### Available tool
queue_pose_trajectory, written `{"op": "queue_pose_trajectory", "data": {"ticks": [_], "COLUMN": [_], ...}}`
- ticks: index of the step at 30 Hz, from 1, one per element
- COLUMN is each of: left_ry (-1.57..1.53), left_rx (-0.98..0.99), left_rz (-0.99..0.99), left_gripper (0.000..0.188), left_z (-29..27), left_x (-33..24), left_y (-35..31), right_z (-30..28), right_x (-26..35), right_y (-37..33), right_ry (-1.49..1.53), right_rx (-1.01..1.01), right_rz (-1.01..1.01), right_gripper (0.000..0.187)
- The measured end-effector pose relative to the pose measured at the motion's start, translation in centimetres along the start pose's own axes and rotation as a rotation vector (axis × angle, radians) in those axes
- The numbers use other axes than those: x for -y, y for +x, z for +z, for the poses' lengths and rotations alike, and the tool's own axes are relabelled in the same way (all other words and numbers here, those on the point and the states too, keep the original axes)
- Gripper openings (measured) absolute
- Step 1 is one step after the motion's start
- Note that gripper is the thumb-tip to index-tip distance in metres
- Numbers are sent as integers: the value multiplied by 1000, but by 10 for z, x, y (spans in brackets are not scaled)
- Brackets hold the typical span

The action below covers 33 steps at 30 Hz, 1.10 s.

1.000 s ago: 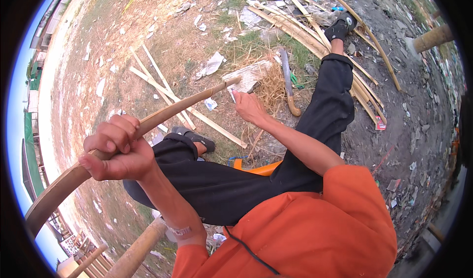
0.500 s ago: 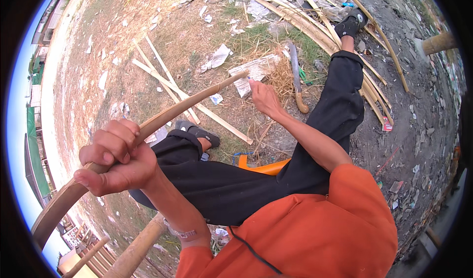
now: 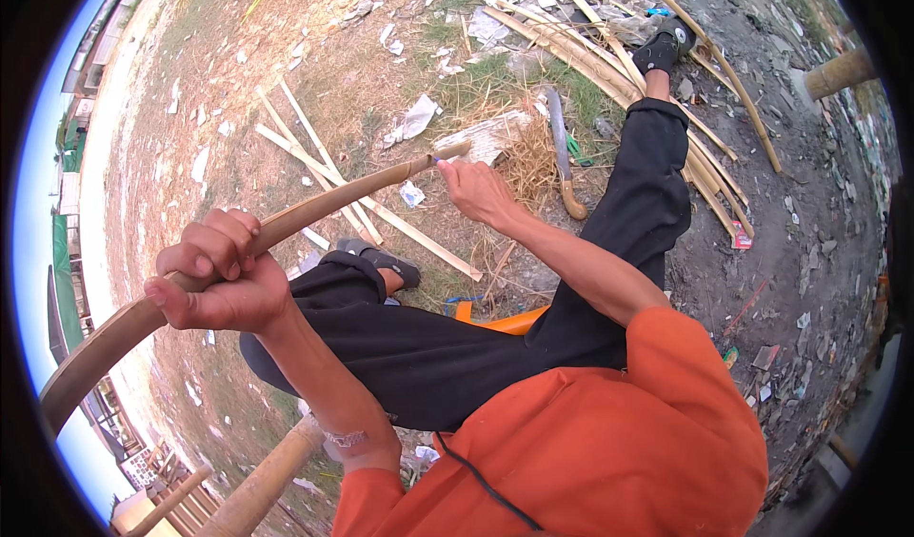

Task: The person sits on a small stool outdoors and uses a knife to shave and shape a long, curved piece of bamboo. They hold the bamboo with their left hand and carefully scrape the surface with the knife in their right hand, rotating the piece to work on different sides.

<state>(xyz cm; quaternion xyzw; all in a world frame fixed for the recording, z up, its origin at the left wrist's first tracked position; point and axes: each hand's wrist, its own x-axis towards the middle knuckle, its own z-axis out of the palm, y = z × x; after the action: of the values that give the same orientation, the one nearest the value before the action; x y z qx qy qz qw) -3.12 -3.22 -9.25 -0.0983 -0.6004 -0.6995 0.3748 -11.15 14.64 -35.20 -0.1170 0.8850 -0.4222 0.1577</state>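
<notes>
A long split bamboo strip (image 3: 333, 194) runs slantwise from the lower left rim to the middle of the scene. My left hand (image 3: 224, 275) is wrapped round it, thumb on the near side. Close to the strip's far end, my right hand (image 3: 476, 190) is closed in a pinch, with a bit of blue showing at the fingertips; what it holds is too small to name. The fingertips meet the strip's edge beside a dark node. Beyond the right hand, a long knife (image 3: 560, 142) with a wooden handle lies on dry grass.
Thin bamboo slats (image 3: 381, 211) lie crossed ahead on the left. A bundle of bamboo strips (image 3: 581, 56) stretches past my right foot (image 3: 665, 47). Between my legs is an orange object (image 3: 519, 322). A bamboo pole (image 3: 267, 475) stands at lower left, another pole (image 3: 838, 73) far right.
My right hand has shifted left and slightly down, along the strip away from its far end. The strip and my left hand have moved up a little at the left.
</notes>
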Motion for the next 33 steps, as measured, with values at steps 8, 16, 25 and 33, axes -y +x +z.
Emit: {"op": "queue_pose_trajectory", "data": {"ticks": [8, 16, 25, 33], "left_ry": [31, 15, 26, 80], "left_rx": [-54, -86, -38, -92], "left_rz": [-4, 2, 4, -18], "left_gripper": [49, 47, 49, 50], "left_z": [5, 8, 9, 12], "left_x": [-7, -2, -1, -4], "left_y": [-7, -3, -4, -1], "right_z": [0, 2, 0, 13], "right_x": [-6, -24, -18, -52], "right_y": [-13, -6, 10, 25], "right_ry": [25, -71, -79, -166], "right_rx": [58, 74, 26, 76], "right_rz": [67, 84, 61, 239], "right_gripper": [60, 57, 59, 57]}}
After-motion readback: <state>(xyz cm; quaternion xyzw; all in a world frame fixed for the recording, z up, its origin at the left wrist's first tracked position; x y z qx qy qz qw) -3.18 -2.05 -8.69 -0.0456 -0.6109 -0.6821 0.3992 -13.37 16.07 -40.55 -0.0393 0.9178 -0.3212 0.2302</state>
